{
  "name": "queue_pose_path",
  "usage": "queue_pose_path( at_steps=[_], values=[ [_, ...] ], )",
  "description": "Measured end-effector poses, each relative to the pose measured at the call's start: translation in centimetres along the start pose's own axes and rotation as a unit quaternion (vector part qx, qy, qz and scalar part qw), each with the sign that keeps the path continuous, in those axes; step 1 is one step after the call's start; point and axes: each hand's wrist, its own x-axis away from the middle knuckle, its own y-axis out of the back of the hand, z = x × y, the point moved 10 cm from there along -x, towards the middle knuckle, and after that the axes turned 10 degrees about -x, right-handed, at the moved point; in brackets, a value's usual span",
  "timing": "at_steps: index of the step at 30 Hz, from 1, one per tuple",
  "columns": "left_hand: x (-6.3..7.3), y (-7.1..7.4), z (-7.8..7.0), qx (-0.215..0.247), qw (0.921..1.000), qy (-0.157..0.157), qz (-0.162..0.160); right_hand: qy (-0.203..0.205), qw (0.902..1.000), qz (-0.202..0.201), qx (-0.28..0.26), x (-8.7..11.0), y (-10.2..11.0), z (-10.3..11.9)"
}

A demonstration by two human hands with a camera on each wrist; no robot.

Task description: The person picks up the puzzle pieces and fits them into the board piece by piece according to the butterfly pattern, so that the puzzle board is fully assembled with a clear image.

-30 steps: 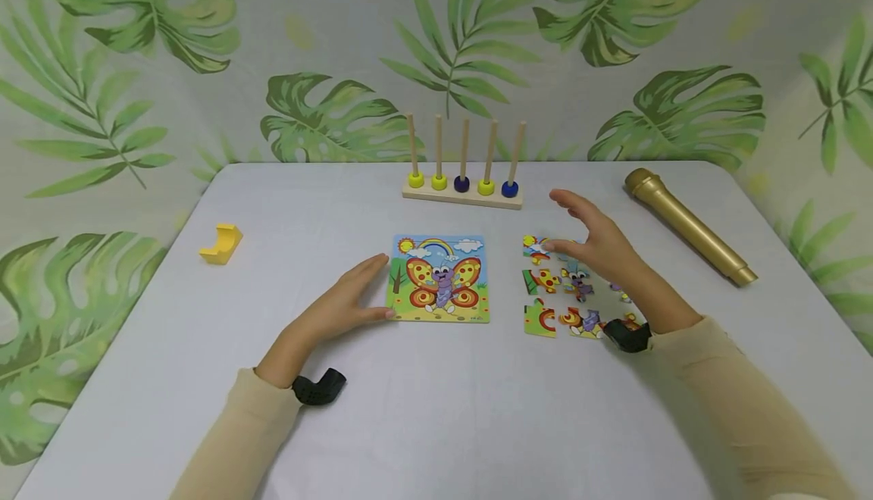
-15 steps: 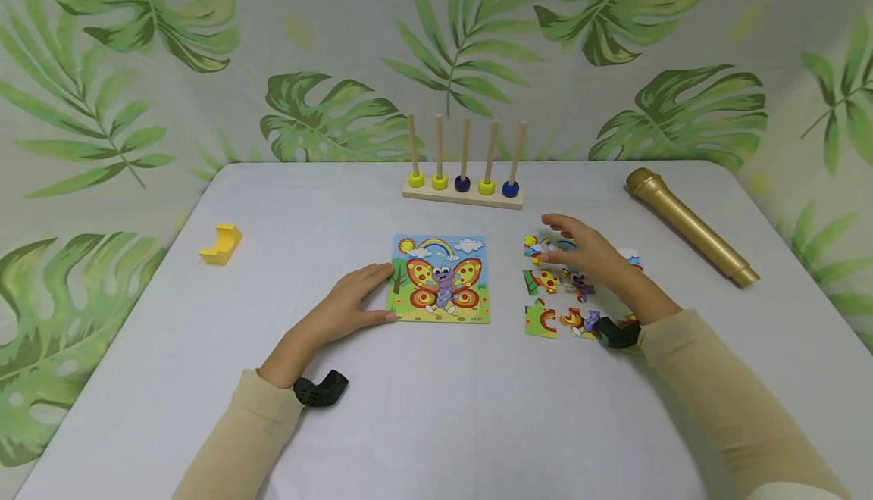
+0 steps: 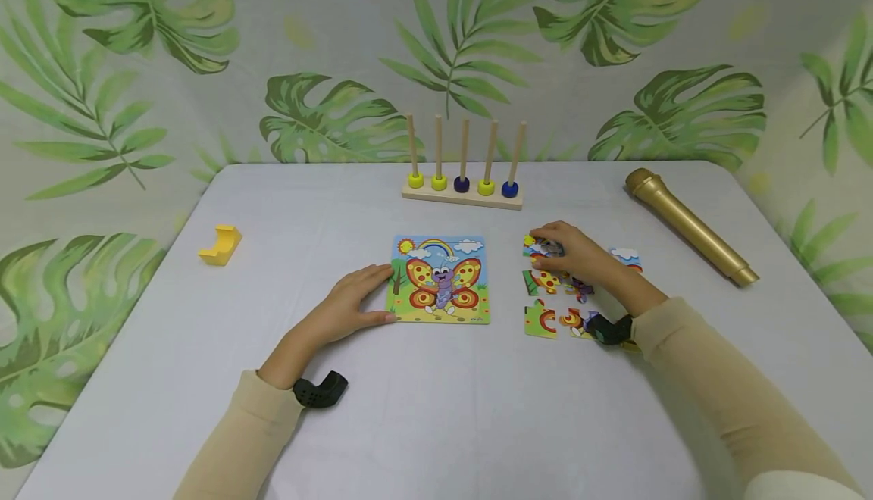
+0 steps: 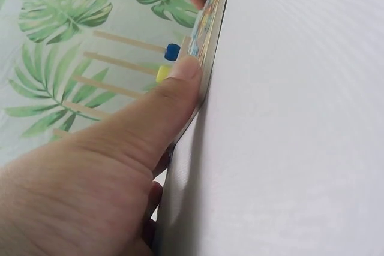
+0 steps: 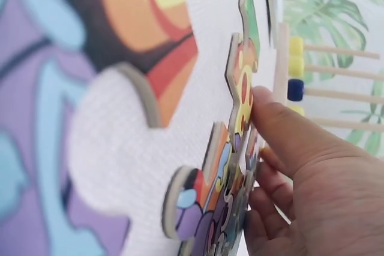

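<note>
Noted puzzle pieces (image 3: 536, 322) flat in rows, well in from right edge of table (image 3: 436, 409). Judged light, stiff, awkward to lift by face; best pinched at opposite cut edges. Saw right hand (image 3: 580, 254) curled over sun piece (image 3: 528, 244); cannot tell whether pinched. Saw left hand (image 3: 344, 307), fingers extended, touching left side of picture board (image 3: 443, 292). Against half a second ago: see right fingers lower, closer to thumb. Toward table's far edge: note bead rack (image 3: 462, 196)

I see a passable gap between the picture board (image 3: 438, 279) and puzzle pieces (image 3: 540, 321). Behind it, the peg stand (image 3: 462, 196) obstructs me.
</note>
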Motion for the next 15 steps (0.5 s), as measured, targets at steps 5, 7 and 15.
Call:
queue_pose_path(
  at_steps=[5, 7, 15],
  values=[
    [0.0, 0.0, 0.0, 0.001, 1.0000, 0.001, 0.000, -0.014, 0.9992, 0.000, 0.038, -0.2, -0.1, 0.3],
    [0.0, 0.1, 0.0, 0.002, 1.0000, 0.001, -0.001, -0.017, 0.9989, -0.006, 0.043, -0.3, 0.0, 0.5],
    [0.0, 0.1, -0.1, 0.001, 1.0000, -0.003, -0.004, 0.033, 0.9972, -0.065, 0.015, -0.4, 1.3, 3.3]
  ],
)
